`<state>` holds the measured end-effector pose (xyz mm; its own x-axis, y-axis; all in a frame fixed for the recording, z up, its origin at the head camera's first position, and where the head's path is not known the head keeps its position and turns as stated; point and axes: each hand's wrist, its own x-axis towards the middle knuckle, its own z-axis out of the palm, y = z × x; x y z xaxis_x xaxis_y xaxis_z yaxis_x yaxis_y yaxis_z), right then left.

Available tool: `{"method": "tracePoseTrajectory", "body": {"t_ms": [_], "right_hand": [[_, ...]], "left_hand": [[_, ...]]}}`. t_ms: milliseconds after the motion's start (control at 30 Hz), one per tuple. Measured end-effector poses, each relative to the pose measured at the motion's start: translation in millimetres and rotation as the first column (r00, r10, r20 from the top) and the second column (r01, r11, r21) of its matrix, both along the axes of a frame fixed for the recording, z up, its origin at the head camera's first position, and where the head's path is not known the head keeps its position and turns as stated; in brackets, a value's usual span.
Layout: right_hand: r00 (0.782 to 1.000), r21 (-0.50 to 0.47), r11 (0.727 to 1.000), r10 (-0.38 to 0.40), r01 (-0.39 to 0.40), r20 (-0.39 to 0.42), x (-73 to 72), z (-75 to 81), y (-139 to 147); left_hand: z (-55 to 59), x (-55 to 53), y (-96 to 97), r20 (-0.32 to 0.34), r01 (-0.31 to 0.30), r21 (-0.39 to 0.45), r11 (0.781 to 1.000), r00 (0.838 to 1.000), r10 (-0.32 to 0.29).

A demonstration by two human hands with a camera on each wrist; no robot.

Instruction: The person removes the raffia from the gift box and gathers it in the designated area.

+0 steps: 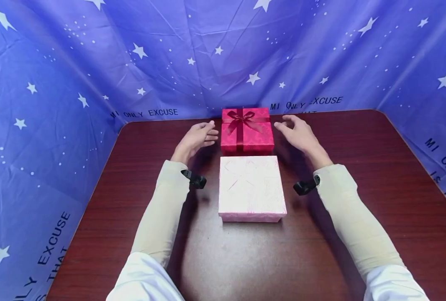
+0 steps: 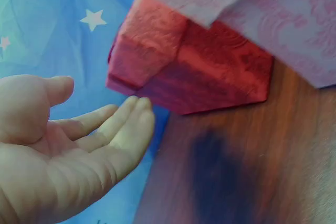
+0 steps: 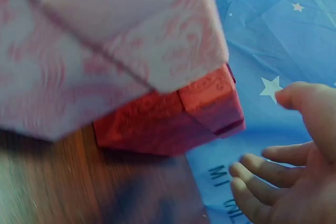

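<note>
A red gift box (image 1: pixel 247 140) with a dark red ribbon bow on its lid stands toward the back of the table. In front of it sits a larger pale pink box (image 1: pixel 251 186) with its lid on, patterned with pink scrolls in both wrist views. My left hand (image 1: pixel 199 138) hovers just left of the red box, palm turned inward, fingers loosely extended and holding nothing. On the other side my right hand (image 1: pixel 298 133) is near the red box's right edge, fingers relaxed and apart from it. In the left wrist view the red box (image 2: pixel 210 66) shows beyond the fingertips.
The dark brown wooden table (image 1: pixel 377 167) carries both boxes. A blue curtain (image 1: pixel 208 75) with white stars and lettering hangs behind and at both sides. Black wrist cameras are strapped over the sleeves, one being the left camera (image 1: pixel 197 181).
</note>
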<state>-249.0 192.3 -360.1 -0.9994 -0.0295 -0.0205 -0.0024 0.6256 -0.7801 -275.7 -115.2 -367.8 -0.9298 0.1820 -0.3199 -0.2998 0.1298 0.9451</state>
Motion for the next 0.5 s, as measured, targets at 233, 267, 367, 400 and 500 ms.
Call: {"method": "tracePoseTrajectory", "body": {"t_ms": [233,267,367,400,500], "right_hand": [[0.977,-0.300,0.954,0.077,-0.015,0.197,-2.2,-11.1,-7],[0.975,-0.313,0.950,0.082,-0.013,0.208,-2.3,-12.3,-8],[0.965,-0.377,0.926,0.097,0.001,0.242,-2.7,-14.6,-9],[0.962,-0.406,0.914,0.100,0.013,0.255,-3.1,-15.1,-10],[0.953,-0.473,0.880,0.118,0.030,0.281,-4.1,-16.0,-11]], "left_hand": [[-10.8,2.5,10.3,0.047,0.042,0.040,0.998,0.998,-0.044],[-11.4,2.7,11.2,0.049,0.046,0.042,0.998,0.998,-0.048],[-13.2,1.8,13.0,0.050,0.040,0.057,0.998,0.998,-0.043],[-13.7,1.2,13.2,0.050,0.038,0.059,0.998,0.998,-0.041],[-15.3,-0.3,13.7,0.045,0.036,0.068,0.997,0.998,-0.039]]}}
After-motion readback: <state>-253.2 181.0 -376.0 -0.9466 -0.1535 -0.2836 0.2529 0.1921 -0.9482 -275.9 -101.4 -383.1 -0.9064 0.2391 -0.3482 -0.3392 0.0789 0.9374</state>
